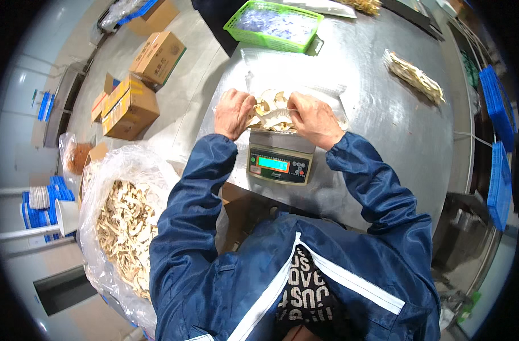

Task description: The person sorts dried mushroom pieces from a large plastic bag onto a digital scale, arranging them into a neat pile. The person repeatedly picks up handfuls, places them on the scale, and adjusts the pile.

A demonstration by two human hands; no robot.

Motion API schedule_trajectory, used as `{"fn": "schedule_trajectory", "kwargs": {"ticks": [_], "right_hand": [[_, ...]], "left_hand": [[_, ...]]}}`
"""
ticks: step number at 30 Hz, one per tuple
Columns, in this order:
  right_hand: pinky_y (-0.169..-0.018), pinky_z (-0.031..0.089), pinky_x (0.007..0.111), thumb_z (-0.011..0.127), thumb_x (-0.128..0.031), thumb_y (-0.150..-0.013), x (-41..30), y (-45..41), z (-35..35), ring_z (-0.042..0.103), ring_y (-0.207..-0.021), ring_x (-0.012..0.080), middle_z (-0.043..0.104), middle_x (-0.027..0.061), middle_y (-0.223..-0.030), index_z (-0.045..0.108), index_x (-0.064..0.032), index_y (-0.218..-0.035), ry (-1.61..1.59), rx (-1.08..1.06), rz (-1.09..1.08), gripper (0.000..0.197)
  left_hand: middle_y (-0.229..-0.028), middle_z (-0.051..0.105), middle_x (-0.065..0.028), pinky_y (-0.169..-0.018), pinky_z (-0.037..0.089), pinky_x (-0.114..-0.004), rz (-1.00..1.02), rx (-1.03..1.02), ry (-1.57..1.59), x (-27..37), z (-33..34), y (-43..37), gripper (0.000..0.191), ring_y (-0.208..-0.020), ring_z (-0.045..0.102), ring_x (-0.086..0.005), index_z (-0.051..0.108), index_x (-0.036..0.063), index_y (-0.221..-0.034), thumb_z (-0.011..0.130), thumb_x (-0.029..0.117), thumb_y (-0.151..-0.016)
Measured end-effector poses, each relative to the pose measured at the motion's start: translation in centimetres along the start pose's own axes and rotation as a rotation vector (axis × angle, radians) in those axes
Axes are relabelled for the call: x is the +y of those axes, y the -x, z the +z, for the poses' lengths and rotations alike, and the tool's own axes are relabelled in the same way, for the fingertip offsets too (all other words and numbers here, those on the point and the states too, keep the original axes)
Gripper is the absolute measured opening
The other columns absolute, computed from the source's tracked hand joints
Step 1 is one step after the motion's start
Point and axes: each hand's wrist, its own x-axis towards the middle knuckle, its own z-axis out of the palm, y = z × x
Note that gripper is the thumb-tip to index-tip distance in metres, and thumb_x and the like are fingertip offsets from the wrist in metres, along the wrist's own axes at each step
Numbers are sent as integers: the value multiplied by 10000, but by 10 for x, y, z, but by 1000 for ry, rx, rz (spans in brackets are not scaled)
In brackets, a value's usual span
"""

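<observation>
A digital weighing scale (280,164) with a lit green display stands at the steel table's near edge. On its platform lies a heap of pale dried slices (273,121), which look like mushroom, with clear plastic around them. My left hand (234,113) curls at the heap's left side, its fingertips against the slices. What it grips is hidden by the fingers. At the right side, my right hand (315,116) pinches the edge of a pale slice between thumb and fingers. Behind the hands, clear plastic (323,91) lies under strong glare.
A green plastic basket (271,44) of small clear-and-bluish packets stands at the steel table's (395,140) far side. A clear pack of long pale slices (414,77) lies at the right. Left of me stands a plastic-lined container of dried slices (125,232). Cardboard boxes (130,106) sit on the floor.
</observation>
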Motion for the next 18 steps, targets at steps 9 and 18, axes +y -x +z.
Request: {"fn": "schedule_trajectory", "kwargs": {"ticks": [9, 18], "right_hand": [[-781, 417, 427, 634, -119, -793, 10, -4, 18, 536, -938, 314, 545, 133, -944, 563, -37, -951, 177, 34, -54, 192], [-847, 446, 399, 605, -58, -834, 2, 65, -64, 606, -955, 288, 645, 124, -989, 632, -16, -1028, 223, 315, 74, 200]], "left_hand": [[-1038, 647, -144, -906, 423, -406, -123, 59, 281, 21, -40, 15, 395, -1007, 565, -325, 661, 33, -1065, 359, 285, -1027], [-767, 622, -123, -637, 452, -306, -786, 38, -342, -1, -267, 191, 177, -652, 554, -202, 643, -24, -911, 567, 128, -961]]}}
